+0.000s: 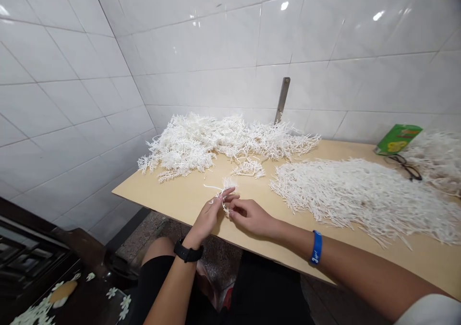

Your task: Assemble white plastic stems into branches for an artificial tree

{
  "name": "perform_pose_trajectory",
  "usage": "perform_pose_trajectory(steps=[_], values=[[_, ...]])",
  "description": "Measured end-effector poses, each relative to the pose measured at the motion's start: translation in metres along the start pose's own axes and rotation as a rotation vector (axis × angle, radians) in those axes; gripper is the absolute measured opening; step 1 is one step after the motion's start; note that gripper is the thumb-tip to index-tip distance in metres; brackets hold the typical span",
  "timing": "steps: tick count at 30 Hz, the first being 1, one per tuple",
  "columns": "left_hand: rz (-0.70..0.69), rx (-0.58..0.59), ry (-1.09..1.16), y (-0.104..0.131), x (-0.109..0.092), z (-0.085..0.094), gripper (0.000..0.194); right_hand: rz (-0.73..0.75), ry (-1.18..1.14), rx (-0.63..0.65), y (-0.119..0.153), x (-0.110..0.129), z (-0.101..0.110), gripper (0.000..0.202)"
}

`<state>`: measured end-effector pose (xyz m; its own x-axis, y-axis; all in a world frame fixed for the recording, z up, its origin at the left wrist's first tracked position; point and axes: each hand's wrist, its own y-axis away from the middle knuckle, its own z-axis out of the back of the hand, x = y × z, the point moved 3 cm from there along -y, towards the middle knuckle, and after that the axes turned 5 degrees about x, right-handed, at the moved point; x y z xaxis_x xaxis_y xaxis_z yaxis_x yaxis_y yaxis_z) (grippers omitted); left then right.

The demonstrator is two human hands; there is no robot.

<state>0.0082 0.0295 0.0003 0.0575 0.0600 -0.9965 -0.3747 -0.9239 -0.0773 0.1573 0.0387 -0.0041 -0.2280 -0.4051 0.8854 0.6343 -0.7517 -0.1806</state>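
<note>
Close to the table's front edge, my left hand (212, 213) pinches a thin white branched sprig (224, 203), its strands poking out past the fingers. My right hand (250, 214) is beside it, with thumb and forefinger closed at the sprig's lower end. Just beyond the fingertips lies a small bunch of white pieces (230, 183), partly hidden by my left hand. Behind that rests a small clump of white sprigs (249, 167). A large tangled heap of branched white sprigs (216, 138) spreads along the back left.
A wide pile of straight white strands (360, 195) covers the right of the wooden table (173, 195). At the far right are a green packet (398, 139), a black cord (408, 166) and another white heap (439, 159). A metal bracket (283, 99) stands against the tiled wall. White flower shapes (124, 303) lie lower left.
</note>
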Motion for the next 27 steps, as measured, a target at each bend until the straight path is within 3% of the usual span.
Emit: perform_pose_trajectory(steps=[8,12,15,17,19,24,27], values=[[-0.007,-0.048,-0.061,0.000,0.005,0.000,0.053,0.114,0.272,0.038,0.001,0.000,-0.003,0.021],[-0.062,-0.196,-0.142,-0.005,0.009,0.002,0.046,0.096,0.293,0.041,0.001,-0.003,-0.005,0.024],[-0.053,-0.393,0.024,-0.009,0.013,0.012,0.052,0.217,0.378,0.167,0.007,0.004,-0.013,0.023],[-0.042,-0.444,0.113,-0.009,0.015,0.019,0.054,0.268,0.416,0.231,0.011,0.007,-0.017,0.022],[-0.031,-0.390,0.087,-0.007,0.015,0.021,0.048,0.185,0.414,0.159,0.010,0.005,-0.011,0.022],[-0.009,-0.335,-0.019,0.003,0.012,0.019,0.043,-0.220,0.349,-0.276,0.001,-0.020,0.033,0.028],[0.002,-0.308,-0.046,0.004,0.008,0.016,0.047,-0.324,0.391,-0.420,0.001,-0.030,0.054,0.033]])
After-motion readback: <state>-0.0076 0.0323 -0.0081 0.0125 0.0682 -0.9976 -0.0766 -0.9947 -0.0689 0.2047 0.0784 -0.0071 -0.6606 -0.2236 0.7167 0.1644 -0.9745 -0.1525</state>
